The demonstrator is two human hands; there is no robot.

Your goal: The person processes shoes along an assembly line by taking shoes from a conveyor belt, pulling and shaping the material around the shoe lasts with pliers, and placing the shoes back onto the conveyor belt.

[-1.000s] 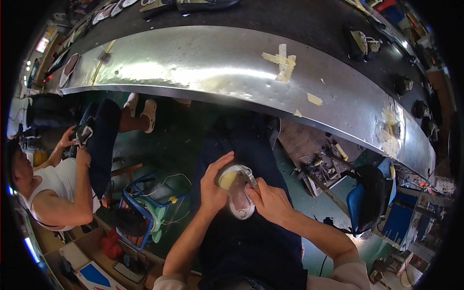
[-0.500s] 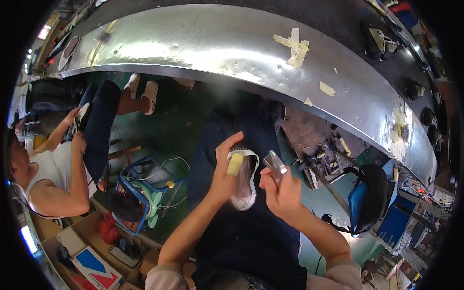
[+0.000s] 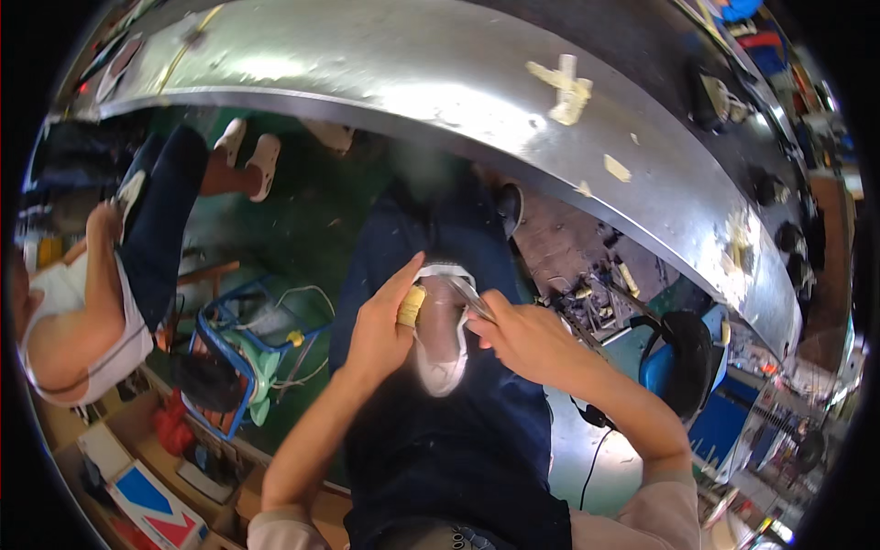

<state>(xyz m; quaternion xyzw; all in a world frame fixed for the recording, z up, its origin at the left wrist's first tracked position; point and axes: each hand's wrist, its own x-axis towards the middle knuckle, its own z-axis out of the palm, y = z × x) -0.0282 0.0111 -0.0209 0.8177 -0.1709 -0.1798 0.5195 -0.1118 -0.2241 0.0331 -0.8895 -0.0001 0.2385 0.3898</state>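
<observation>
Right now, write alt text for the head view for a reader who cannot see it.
A seated person's left hand holds a white shoe and a yellow pad over their lap, while the right hand works a thin metal tool at it. A curved metal bench edge arcs above.

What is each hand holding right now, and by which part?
The left hand grips a white shoe by its rim, a yellow piece under the thumb. The right hand holds a thin metal tool by its rear end.

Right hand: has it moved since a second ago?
Yes. The right hand has let go of the white shoe over the lap and now holds a thin metal tool at its opening.
</observation>
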